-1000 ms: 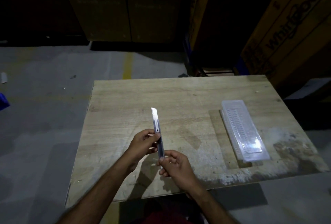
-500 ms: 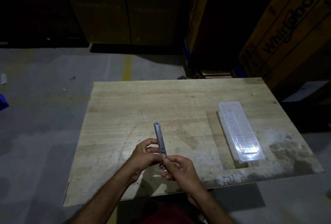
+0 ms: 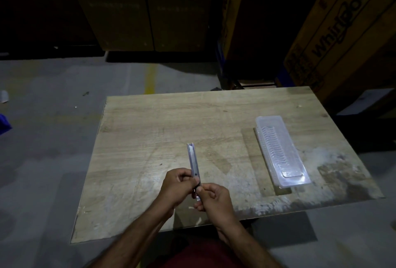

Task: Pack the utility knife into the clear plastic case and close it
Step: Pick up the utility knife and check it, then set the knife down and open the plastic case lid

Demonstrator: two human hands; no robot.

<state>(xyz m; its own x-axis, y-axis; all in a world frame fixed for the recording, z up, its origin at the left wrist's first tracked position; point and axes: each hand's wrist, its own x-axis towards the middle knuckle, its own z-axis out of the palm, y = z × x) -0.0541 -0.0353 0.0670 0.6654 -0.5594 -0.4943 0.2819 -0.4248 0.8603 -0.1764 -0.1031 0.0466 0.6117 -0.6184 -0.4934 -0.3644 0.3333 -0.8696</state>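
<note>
I hold a slim metallic utility knife [image 3: 192,158] over the near middle of the wooden table [image 3: 162,122], its tip pointing away from me. My left hand [image 3: 177,186] pinches the knife's middle from the left. My right hand [image 3: 214,200] grips its near end, which is mostly hidden by the fingers. No blade sticks out past the tip. The clear plastic case [image 3: 280,152] lies closed and flat on the right part of the table, well apart from both hands.
Large cardboard boxes [image 3: 342,32] stand behind and to the right of the table. Grey concrete floor with a yellow line [image 3: 150,79] lies to the left and beyond. The surroundings are dark.
The blade that stuck out of the knife a second ago has slid back into the body. Both hands with the knife have dropped slightly nearer to me.
</note>
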